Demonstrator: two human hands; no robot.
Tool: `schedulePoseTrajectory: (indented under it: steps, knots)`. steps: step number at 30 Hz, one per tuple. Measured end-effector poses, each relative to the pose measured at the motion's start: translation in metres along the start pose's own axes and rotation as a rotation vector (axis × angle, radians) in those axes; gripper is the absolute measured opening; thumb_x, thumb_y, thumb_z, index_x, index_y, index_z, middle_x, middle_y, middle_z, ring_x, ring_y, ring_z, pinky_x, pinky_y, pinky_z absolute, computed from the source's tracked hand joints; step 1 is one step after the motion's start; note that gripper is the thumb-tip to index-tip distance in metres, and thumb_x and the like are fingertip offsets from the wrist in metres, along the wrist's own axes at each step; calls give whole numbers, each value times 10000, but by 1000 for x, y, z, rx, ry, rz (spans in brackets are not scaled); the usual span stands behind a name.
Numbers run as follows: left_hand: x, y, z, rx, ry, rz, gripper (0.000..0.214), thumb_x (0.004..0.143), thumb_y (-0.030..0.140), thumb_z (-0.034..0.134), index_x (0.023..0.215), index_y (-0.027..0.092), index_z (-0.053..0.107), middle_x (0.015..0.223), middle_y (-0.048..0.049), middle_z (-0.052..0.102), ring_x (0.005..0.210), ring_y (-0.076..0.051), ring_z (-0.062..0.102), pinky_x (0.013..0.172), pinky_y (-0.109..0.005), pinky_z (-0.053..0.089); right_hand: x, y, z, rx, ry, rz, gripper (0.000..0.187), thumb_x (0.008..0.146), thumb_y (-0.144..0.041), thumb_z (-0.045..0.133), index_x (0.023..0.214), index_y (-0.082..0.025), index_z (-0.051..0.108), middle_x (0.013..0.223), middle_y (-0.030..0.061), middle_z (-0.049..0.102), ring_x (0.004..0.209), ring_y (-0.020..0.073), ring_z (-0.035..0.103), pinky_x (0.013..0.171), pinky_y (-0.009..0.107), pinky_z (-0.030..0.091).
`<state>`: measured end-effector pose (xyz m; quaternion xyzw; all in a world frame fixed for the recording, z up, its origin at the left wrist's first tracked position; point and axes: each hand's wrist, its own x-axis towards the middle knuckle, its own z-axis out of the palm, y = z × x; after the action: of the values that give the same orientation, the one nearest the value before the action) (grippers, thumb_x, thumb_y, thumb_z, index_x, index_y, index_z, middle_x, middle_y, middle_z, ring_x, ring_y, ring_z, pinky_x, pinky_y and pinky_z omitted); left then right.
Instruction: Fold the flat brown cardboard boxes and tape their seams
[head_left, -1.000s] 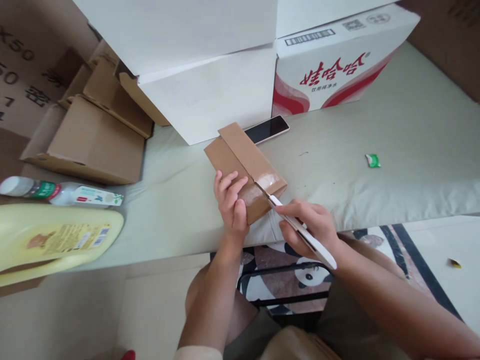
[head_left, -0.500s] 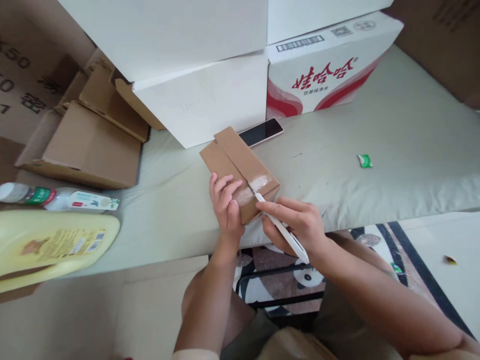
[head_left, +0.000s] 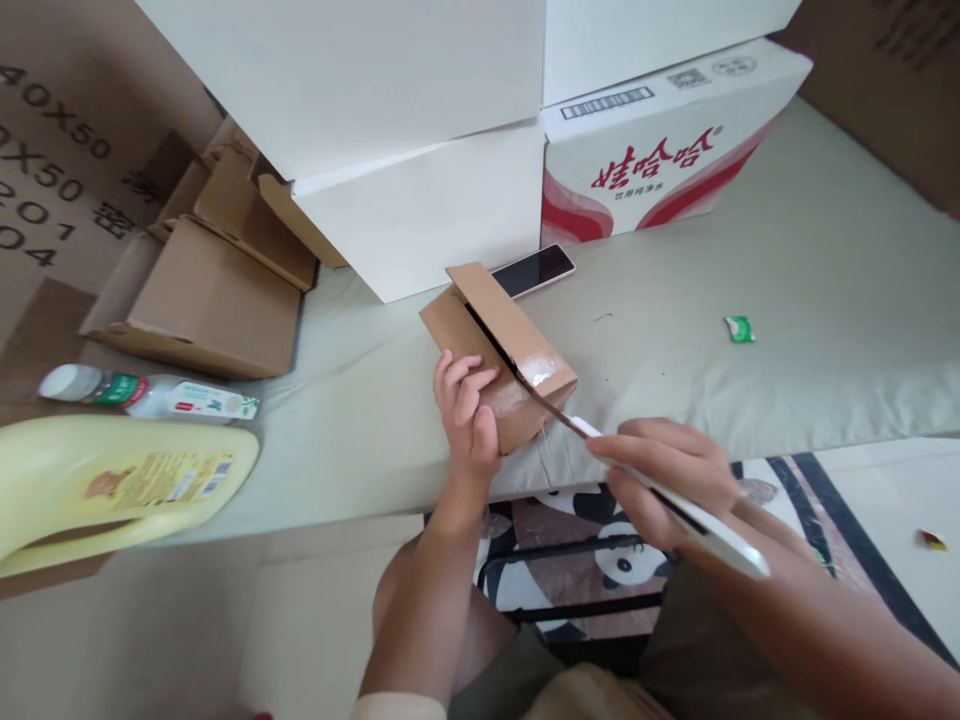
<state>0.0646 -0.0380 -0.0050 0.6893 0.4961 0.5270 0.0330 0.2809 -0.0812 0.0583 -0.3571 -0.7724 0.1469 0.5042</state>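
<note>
A small brown cardboard box (head_left: 517, 320) rests tilted on the pale green cloth, with clear tape (head_left: 541, 372) at its near end. My left hand (head_left: 471, 415) steadies it, fingers spread over the top flap and the palm against the near-left side. A dark gap runs along the seam between the two top flaps. Held in my right hand (head_left: 667, 475) is a white utility knife (head_left: 724, 548), its front end just off the near end of the box and pointing at the slit. Fingers hide part of the knife's body.
Behind the box lie a phone (head_left: 534, 270) and stacked white cartons (head_left: 435, 210). On the left are open brown boxes (head_left: 217, 300), a plastic bottle (head_left: 150, 393) and a yellow jug (head_left: 150, 480). A green wrapper (head_left: 740, 329) lies to the right.
The utility knife has drawn back from the taped end toward me and to the right. The seam between the flaps has parted into a dark gap. My left hand still holds the box.
</note>
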Motion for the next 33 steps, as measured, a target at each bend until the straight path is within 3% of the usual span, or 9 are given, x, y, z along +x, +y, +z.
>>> schedulePoseTrajectory:
  steps: [3,5,8,12,17,22,26,30,33]
  knots:
    - [-4,-7,-4,5,1,5,464,1025,446,300,1127,217,690,1178,-103,665,1364,-307,527,1244,-572,301,-7,17,4,-58,167,116,150,899,-215,567,985,-286,667,636,-6,612,480,168,549,471,316,437]
    - [-6,-12,-7,-6,17,11,480,1029,478,305,1119,219,700,1196,-101,665,1359,-302,532,1240,-560,311,-8,39,14,-188,178,196,110,916,-256,592,1008,-283,647,694,-2,635,531,177,573,512,319,469]
    - [-7,-21,-10,-47,43,33,455,1029,467,340,1124,228,715,1228,-92,661,1362,-282,528,1237,-521,327,-8,82,30,-332,-99,304,293,934,-291,545,1206,-228,634,939,99,708,833,265,674,725,391,545]
    - [-6,-29,-15,-65,-2,18,455,1024,486,362,1127,230,724,1233,-94,666,1368,-286,530,1240,-527,328,-14,118,39,-533,-429,464,530,876,-120,476,1389,-159,603,1167,204,696,1096,370,633,860,482,500]
    - [-5,-37,-25,-57,-6,-79,516,996,594,367,1063,234,730,1215,-99,671,1363,-318,545,1245,-566,307,-17,122,42,-535,-406,488,699,808,-28,448,1468,-214,584,1393,196,614,1243,384,574,943,526,463]
    - [-7,-54,-30,-97,55,-152,437,975,582,432,1041,255,714,1244,-84,669,1419,-327,505,1236,-566,323,-13,115,56,-334,-428,313,416,927,-211,470,1268,-191,709,1346,188,656,1289,380,561,1020,553,443]
    - [-8,-70,-29,-176,175,-280,362,917,583,530,978,257,674,1263,-87,660,1415,-324,514,1190,-529,391,-14,114,69,-205,-477,272,496,926,-350,523,1373,-161,624,1398,200,648,1359,398,532,1112,596,410]
    - [-9,-76,-30,-430,260,-566,375,889,605,535,924,247,642,1072,-71,691,1109,-261,680,957,-415,540,-14,118,71,-80,-405,305,675,939,-443,520,1546,-165,420,1509,222,571,1400,411,515,1125,654,408]
    - [-9,-74,-35,-564,303,-711,389,877,627,562,930,249,637,911,-28,683,884,-210,689,787,-337,537,-12,118,69,16,-379,345,693,951,-464,525,1569,-197,361,1559,221,523,1404,394,528,1132,653,417]
